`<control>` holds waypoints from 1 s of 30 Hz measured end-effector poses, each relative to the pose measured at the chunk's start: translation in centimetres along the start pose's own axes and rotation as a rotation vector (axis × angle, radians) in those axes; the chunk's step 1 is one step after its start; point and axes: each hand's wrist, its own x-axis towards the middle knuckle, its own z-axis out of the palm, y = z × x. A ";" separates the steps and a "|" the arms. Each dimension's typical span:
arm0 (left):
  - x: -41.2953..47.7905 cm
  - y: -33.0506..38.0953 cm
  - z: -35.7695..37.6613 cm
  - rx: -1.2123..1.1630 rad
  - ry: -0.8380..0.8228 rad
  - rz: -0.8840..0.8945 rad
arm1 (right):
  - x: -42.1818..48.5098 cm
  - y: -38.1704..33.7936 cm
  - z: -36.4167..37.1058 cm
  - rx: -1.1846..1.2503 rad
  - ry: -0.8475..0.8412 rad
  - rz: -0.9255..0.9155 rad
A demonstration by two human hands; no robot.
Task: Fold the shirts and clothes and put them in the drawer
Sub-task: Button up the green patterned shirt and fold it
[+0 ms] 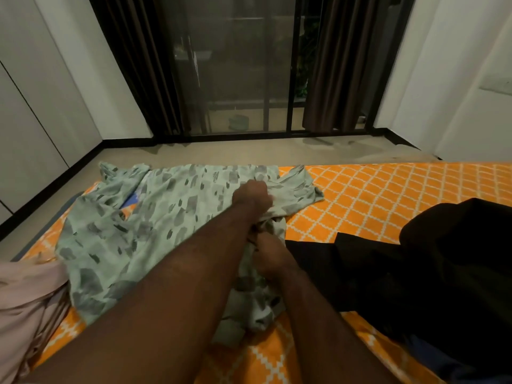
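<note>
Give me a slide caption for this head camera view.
Both hands, left hand and right hand, grip a green patterned shirt spread on an orange bedsheet.

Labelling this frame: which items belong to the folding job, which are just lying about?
Job:
- green patterned shirt, in the grip of both the left hand and the right hand
- black clothes
- pink garment

Lying about:
- orange bedsheet
- dark curtains

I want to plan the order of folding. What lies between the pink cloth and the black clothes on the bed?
In the head view, the green patterned shirt, gripped by both hands.
</note>
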 end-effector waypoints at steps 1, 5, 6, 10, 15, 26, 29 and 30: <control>0.0 -0.5 0.5 0.000 -0.111 0.042 | 0.2 -0.3 0.2 0.001 0.004 0.013; -0.5 -1.1 2.1 0.213 -0.233 0.135 | 0.2 -1.3 0.8 -0.076 -0.046 -0.003; -0.7 -1.1 2.2 0.201 -0.152 0.121 | -0.1 -1.4 0.9 -0.084 -0.059 -0.024; -0.6 -1.4 1.3 -0.104 0.116 -0.113 | -0.5 -1.6 1.3 -0.105 -0.071 -0.026; -0.5 -4.5 -4.2 -0.433 0.282 -0.459 | -0.9 -2.3 1.5 0.088 -0.038 -0.081; -5.3 -18.6 -9.0 -0.967 0.424 -0.697 | -2.8 -5.9 1.0 -0.170 -0.214 -0.185; -7.7 -21.1 -9.4 -0.890 0.490 -0.860 | -4.4 -6.1 1.1 -0.308 -0.316 -0.141; -8.5 -21.6 -9.2 -0.899 0.518 -0.883 | -4.6 -6.0 1.2 -0.350 -0.330 -0.137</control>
